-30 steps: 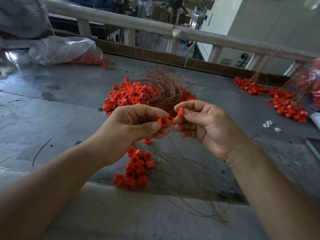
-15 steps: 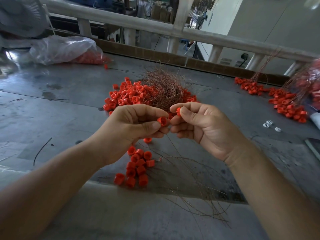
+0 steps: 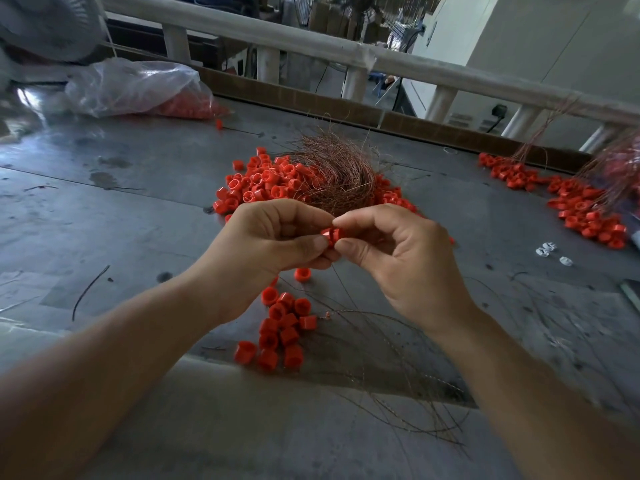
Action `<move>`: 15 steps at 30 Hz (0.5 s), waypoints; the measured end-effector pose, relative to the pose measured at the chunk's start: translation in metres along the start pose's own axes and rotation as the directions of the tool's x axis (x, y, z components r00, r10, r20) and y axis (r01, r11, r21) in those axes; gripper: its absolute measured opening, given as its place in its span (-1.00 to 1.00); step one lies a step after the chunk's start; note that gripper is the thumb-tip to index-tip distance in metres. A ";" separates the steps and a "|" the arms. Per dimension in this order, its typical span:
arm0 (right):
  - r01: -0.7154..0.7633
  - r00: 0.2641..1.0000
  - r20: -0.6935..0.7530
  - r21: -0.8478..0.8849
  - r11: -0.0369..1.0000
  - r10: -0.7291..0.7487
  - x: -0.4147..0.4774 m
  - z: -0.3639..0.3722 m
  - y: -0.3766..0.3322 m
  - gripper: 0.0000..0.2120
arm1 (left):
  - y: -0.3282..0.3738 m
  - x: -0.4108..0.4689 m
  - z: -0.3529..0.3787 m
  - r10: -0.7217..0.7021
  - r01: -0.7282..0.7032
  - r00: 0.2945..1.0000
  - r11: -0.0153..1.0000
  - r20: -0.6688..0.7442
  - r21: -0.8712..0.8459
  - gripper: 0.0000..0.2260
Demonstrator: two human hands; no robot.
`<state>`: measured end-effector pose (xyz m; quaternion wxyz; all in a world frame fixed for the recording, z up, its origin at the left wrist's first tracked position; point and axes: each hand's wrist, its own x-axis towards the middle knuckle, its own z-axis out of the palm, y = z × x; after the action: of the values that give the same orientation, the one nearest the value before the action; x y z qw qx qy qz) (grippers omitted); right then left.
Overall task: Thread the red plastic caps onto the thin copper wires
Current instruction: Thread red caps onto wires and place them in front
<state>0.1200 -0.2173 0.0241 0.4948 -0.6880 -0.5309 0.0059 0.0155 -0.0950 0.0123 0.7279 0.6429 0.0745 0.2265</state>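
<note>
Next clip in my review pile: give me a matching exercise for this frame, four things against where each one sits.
Things
1. clear plastic bag
2. copper wire tangle
3. white pieces
4. held red cap

Places
A. pinched between the left hand and the right hand
B. on the bare table, to the right of both hands
C. lying on the central cap pile
D. at the far left of the table

Pairs: 1-D, 2-C, 3-B, 4-A
</note>
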 end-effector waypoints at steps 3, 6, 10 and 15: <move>-0.018 1.000 -0.008 0.010 1.000 0.019 -0.001 0.001 0.001 -0.71 | -0.001 0.000 0.000 -0.002 0.002 1.000 1.000 -0.005 0.017 -0.81; -0.023 1.000 0.001 0.037 0.999 0.023 -0.002 0.002 0.001 -0.74 | -0.001 -0.001 -0.001 0.000 0.000 1.000 1.000 -0.008 0.020 -0.83; -0.017 1.000 0.006 0.004 1.000 0.017 -0.002 0.002 0.003 -0.79 | -0.003 0.000 -0.001 0.005 -0.004 1.000 0.999 -0.014 0.043 -0.85; -0.027 1.000 0.009 -0.012 1.000 0.027 -0.002 0.002 0.005 -0.83 | -0.002 0.000 -0.001 0.022 -0.019 1.000 0.990 -0.018 0.140 -0.83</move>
<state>0.1219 -0.2169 0.0186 0.4882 -0.6980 -0.5238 0.0122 0.0154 -0.0947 0.0099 0.6778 0.6909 0.0907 0.2344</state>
